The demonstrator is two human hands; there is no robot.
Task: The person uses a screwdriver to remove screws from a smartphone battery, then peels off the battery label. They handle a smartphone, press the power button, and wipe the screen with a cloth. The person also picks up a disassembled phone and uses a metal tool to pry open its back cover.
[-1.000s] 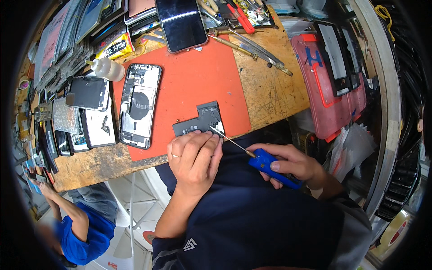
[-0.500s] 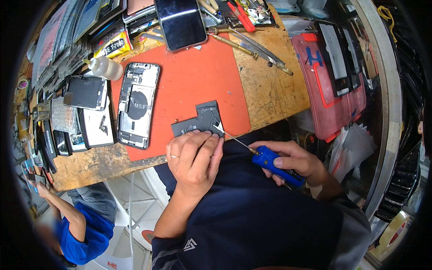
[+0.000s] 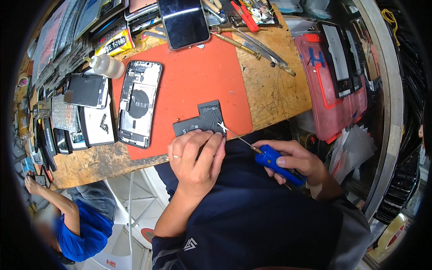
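A black L-shaped phone battery (image 3: 208, 115) lies on the orange mat (image 3: 193, 72) near its front edge. My left hand (image 3: 196, 159) presses on the battery's near edge with bunched fingers. In my right hand (image 3: 297, 159) is a blue-handled tool (image 3: 270, 158) with a thin metal shaft. Its tip reaches the battery's right side, where a small white strip (image 3: 222, 127) shows, touching or around the tip; I cannot tell which. An opened phone (image 3: 139, 102) lies on the mat's left part, its inside facing up.
A dark-screened phone (image 3: 183, 22) lies at the mat's far edge, beside tweezers and brass-coloured tools (image 3: 238, 46). A white squeeze bottle (image 3: 108, 66) and stacked phone parts (image 3: 88, 91) are left. A pink case (image 3: 321, 90) is right. Another person (image 3: 85, 229) sits at lower left.
The whole view has shifted slightly. The white strip at the tool's tip has changed shape. Both my hands keep nearly the same pose. The other person's arm has moved.
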